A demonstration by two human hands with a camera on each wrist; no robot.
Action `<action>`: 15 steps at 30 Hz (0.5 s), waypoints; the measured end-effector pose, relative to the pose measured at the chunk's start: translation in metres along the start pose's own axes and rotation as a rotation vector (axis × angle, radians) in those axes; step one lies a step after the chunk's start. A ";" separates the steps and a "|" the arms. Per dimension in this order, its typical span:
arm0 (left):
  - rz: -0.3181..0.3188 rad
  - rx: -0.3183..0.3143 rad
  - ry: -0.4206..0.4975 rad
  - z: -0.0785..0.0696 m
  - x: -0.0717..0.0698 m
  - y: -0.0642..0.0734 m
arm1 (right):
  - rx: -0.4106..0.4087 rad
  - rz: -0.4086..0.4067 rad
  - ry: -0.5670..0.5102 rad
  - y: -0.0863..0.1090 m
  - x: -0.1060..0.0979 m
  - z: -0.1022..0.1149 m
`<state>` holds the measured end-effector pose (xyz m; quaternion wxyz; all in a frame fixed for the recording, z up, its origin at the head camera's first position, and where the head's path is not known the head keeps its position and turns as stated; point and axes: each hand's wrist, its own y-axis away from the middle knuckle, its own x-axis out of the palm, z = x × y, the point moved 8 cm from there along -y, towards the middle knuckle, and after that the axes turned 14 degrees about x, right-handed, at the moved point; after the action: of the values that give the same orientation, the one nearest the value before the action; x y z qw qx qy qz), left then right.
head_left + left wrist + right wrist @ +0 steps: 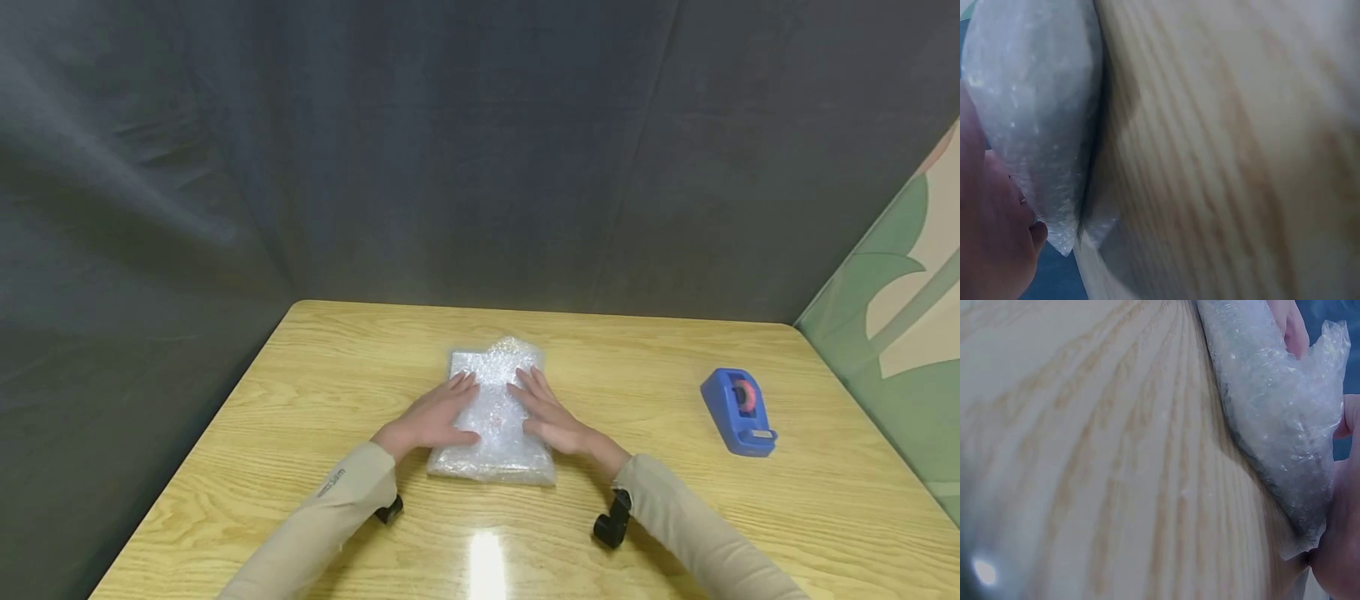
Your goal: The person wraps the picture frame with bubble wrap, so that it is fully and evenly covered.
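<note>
A flat, roughly rectangular bundle of clear, glossy bubble wrap [497,425] lies on the pale yellow wood-grain surface [300,383], centred in front of the person, probably so that both arms reach it evenly. The left hand [433,418] rests along its left side and the right hand [553,418] along its right, fingers extended and spread over the film. Neither grip is clenched or curled round the bundle; each simply lies against it, which likely keeps the springy wrap down and steady from both sides. A loose, crinkled end of film puffs up at the far edge, beyond the fingertips. What sits under the layers cannot be made out, and blur in the wrist views makes the exact thumb contact hard to judge. The blue plastic tape dispenser [738,414] with its pinkish core stands well apart to the right, seemingly placed clear of the forearms.
</note>
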<state>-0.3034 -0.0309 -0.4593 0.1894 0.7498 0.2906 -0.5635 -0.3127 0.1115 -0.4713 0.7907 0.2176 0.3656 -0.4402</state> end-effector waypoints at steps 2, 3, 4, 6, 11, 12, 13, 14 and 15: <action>0.013 -0.016 -0.015 0.002 0.001 -0.002 | -0.006 -0.003 -0.002 0.000 0.000 0.000; 0.017 -0.020 -0.024 0.003 0.002 -0.003 | -0.011 -0.008 0.003 0.000 0.000 0.000; 0.020 -0.024 -0.029 0.004 0.002 -0.004 | -0.019 -0.015 0.002 0.000 0.000 0.000; 0.023 -0.028 -0.038 0.005 0.003 -0.005 | -0.036 -0.030 -0.003 0.000 -0.001 0.000; 0.023 -0.018 -0.034 0.006 0.003 -0.007 | -0.071 -0.057 0.001 -0.001 -0.002 0.000; 0.024 -0.019 -0.032 0.006 0.003 -0.007 | -0.072 -0.059 0.006 -0.001 -0.001 0.000; 0.025 -0.020 -0.028 0.006 0.003 -0.007 | -0.073 -0.061 0.008 -0.001 -0.001 0.000; 0.027 -0.022 -0.026 0.006 0.004 -0.007 | -0.072 -0.062 0.008 -0.002 -0.001 0.000; 0.028 -0.024 -0.024 0.006 0.004 -0.007 | -0.072 -0.063 0.009 -0.002 -0.001 0.000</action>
<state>-0.3118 -0.0280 -0.4642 0.2097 0.7446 0.2846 -0.5662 -0.3146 0.1112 -0.4713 0.7820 0.1793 0.3914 -0.4507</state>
